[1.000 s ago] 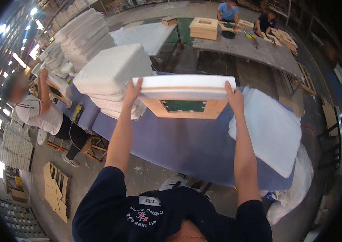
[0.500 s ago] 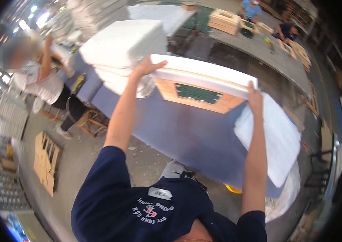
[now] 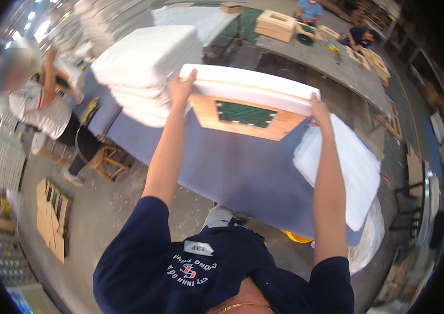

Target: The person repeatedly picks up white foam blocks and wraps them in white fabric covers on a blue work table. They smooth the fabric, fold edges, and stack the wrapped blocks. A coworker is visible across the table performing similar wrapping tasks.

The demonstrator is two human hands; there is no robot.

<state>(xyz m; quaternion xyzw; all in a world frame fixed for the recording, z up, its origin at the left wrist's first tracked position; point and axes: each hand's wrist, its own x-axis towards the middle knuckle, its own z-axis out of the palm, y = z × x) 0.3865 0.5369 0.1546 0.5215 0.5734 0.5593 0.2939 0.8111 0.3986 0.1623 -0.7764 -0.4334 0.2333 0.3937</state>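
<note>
Two hands (image 3: 181, 90) (image 3: 320, 111), padded frame (image 3: 249, 95), left grip shifted

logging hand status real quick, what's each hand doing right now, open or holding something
Left hand: closed, holding the left end of the foam-padded wooden frame.
Right hand: closed, holding its right end.

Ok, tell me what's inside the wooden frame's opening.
Dark green material spans the opening in the wooden frame. Whatever lies behind it is covered and cannot be seen.
</note>
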